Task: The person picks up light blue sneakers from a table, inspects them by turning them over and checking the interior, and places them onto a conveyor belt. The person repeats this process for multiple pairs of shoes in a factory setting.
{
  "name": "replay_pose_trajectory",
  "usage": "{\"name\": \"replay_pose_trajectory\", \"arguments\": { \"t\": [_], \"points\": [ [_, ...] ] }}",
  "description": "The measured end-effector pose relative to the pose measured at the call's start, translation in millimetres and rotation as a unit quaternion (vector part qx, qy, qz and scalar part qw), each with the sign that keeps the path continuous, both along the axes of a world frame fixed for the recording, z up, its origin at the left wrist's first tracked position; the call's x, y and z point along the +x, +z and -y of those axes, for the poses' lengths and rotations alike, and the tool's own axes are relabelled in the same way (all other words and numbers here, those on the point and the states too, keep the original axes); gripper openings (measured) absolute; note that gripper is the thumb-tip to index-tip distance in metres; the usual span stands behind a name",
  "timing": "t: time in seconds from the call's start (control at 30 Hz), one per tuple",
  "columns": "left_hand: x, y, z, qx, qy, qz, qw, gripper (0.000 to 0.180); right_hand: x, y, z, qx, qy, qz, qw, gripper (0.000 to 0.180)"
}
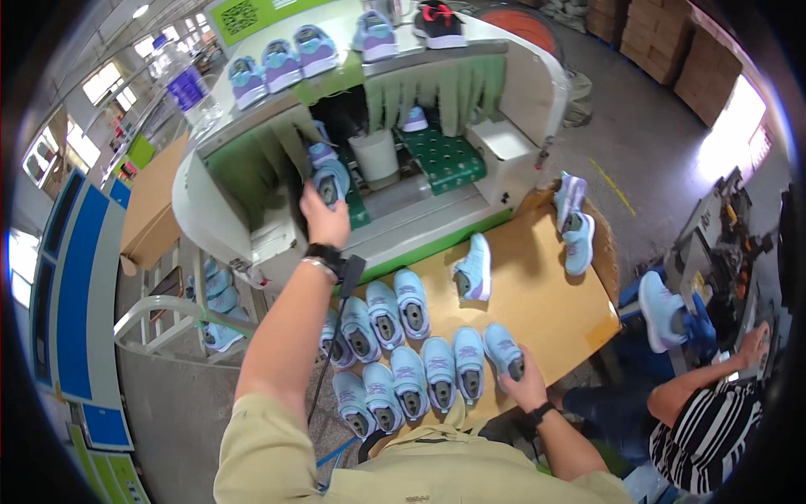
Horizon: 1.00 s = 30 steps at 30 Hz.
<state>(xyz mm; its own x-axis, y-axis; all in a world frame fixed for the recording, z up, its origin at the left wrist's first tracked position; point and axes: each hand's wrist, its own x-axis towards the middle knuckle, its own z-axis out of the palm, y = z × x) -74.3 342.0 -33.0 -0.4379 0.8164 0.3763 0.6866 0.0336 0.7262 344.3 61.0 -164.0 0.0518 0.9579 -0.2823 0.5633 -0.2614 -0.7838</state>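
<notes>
My left hand point(326, 217) reaches into the opening of a white conveyor machine point(395, 239), its fingers closed on a light blue sneaker point(336, 175). Just beyond it, another blue and purple shoe point(321, 153) lies further in. Low on the right, my right hand point(527, 386) grips the heel end of a light blue sneaker point(501, 343) at the end of a row. Rows of similar sneakers point(410, 378) with dark inserts stand on the cardboard-covered table point(546, 311) before me. One sneaker point(476, 269) lies on its side nearer the machine.
Several shoes point(316, 50) line the machine's top, with a plastic bottle point(186, 88) to their left. Two sneakers point(577, 239) sit at the table's far right corner. A co-worker in a striped top point(709, 437) works at the right. A metal rack point(180, 323) with shoes stands left.
</notes>
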Motion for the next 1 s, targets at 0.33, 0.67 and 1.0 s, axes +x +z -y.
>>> {"name": "replay_pose_trajectory", "arguments": {
  "t": [0.33,0.67,1.0],
  "points": [
    [29.2,-37.9,98.4,0.048,-0.132,0.004,0.99,0.085,-58.3,161.5,-152.1,0.273,-0.004,-0.168,0.947,0.072],
    [37.7,-95.6,233.4,-0.395,-0.198,-0.13,0.888,0.087,-131.3,142.8,-372.3,0.264,0.081,0.095,0.956,0.072],
    [32.8,-104.4,252.9,-0.396,-0.224,-0.154,0.877,0.085,58.8,-10.5,-187.0,0.073,0.182,0.325,0.925,0.096]
  ]
}}
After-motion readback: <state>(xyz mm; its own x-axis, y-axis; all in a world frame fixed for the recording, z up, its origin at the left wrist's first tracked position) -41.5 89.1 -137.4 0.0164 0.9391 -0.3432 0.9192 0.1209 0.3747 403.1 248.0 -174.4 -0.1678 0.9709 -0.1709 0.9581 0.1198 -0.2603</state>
